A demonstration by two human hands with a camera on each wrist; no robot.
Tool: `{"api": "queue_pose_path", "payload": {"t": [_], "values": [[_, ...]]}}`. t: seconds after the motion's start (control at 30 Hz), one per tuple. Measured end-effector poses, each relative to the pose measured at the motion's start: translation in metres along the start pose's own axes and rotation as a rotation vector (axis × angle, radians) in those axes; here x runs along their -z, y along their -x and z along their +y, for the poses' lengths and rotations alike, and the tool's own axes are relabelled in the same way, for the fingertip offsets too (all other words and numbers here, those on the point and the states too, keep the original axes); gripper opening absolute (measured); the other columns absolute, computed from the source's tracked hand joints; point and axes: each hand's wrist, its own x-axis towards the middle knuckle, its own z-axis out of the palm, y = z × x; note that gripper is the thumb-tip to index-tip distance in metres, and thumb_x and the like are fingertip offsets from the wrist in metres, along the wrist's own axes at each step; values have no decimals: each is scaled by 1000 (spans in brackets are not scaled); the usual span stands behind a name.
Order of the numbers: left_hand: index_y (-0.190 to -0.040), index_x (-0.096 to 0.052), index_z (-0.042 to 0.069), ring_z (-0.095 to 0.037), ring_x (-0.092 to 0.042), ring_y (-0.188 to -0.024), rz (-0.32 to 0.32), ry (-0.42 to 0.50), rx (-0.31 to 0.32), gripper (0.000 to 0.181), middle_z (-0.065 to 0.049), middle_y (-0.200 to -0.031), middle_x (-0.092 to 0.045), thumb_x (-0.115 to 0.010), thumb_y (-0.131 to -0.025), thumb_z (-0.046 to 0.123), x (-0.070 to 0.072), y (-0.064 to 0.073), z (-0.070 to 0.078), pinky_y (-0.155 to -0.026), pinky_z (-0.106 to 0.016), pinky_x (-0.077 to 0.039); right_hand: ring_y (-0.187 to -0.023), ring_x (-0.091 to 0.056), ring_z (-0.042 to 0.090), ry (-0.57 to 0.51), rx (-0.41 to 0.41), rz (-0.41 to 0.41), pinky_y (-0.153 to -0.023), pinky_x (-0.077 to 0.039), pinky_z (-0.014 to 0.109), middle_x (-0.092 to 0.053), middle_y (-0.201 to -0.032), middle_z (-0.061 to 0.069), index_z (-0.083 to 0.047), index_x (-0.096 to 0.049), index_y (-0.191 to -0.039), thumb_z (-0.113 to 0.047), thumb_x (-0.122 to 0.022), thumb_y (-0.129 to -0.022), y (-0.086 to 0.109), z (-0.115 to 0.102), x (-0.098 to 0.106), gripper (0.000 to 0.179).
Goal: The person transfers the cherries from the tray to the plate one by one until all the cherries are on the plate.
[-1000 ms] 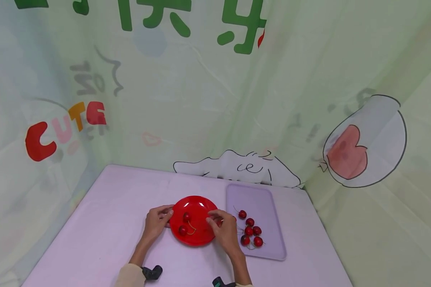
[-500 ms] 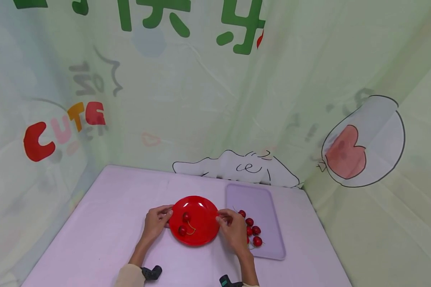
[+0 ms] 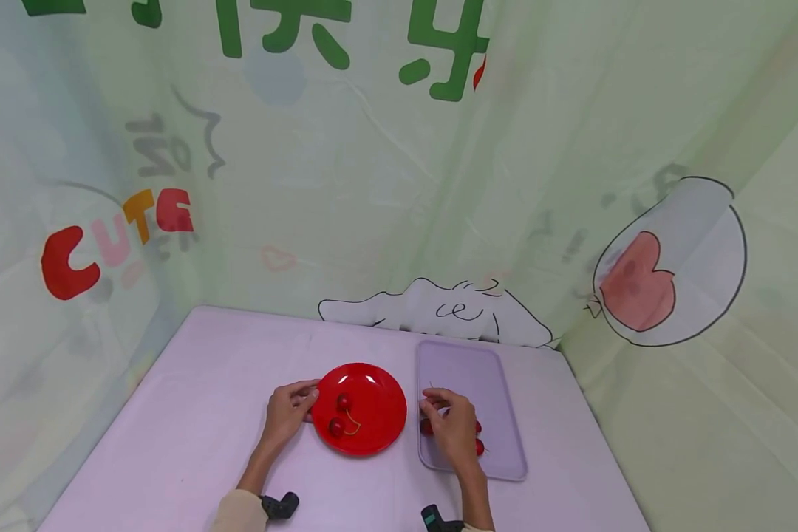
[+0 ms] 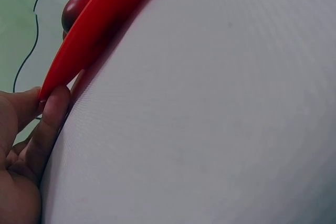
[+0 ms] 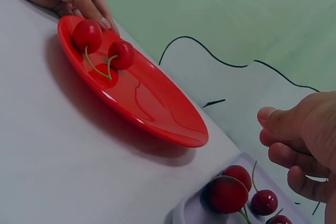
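Observation:
My left hand pinches the left rim of a red plate, thumb on top and fingers beneath, as the left wrist view shows. Two dark red cherries joined by green stems lie on the plate's left part. My right hand is above the lilac tray, with its fingers loosely bent and nothing visible between them. Several cherries with stems lie in the tray below that hand, partly hidden by it in the head view.
A pale tablecloth covers the table, with the tray just right of the plate. Printed curtains hang behind the table and along both sides. Dark wrist devices sit on both wrists.
My right hand has moved right, from over the plate past its right rim to above the tray's cherries. The left hand and the plate stay in place.

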Motion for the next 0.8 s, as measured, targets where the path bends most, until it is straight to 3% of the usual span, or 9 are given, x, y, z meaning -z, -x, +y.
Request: {"api": "queue_pose_path", "payload": {"t": [0.23, 0.47, 0.8], "values": [[-132, -78, 4, -8, -70, -69, 14, 1, -10, 29, -19, -112, -79, -74, -104, 7, -1, -1, -4, -61, -17, -60, -80, -69, 12, 32, -62, 15, -70, -49, 20, -82, -90, 4, -8, -86, -109, -4, -85, -92, 0, 10, 3, 17], [-133, -78, 6, -8, -71, -71, 8, 8, -7, 29, -18, -113, -78, -74, -104, 9, -2, -2, -3, -63, -17, -61, -79, -68, 12, 5, -22, 15, -67, -49, 19, -81, -89, 6, -5, -85, -108, -1, -83, -93, -1, 14, 10, 16], [-134, -77, 6, -9, -73, -75, 2, 6, -7, 30, -19, -115, -78, -74, -104, 9, -1, -3, -6, -65, -17, -62, -74, -62, 5, 50, -62, -41, -66, -47, 15, -80, -90, 6, -4, -84, -111, -1, -83, -93, -5, 13, 29, 18]]}}
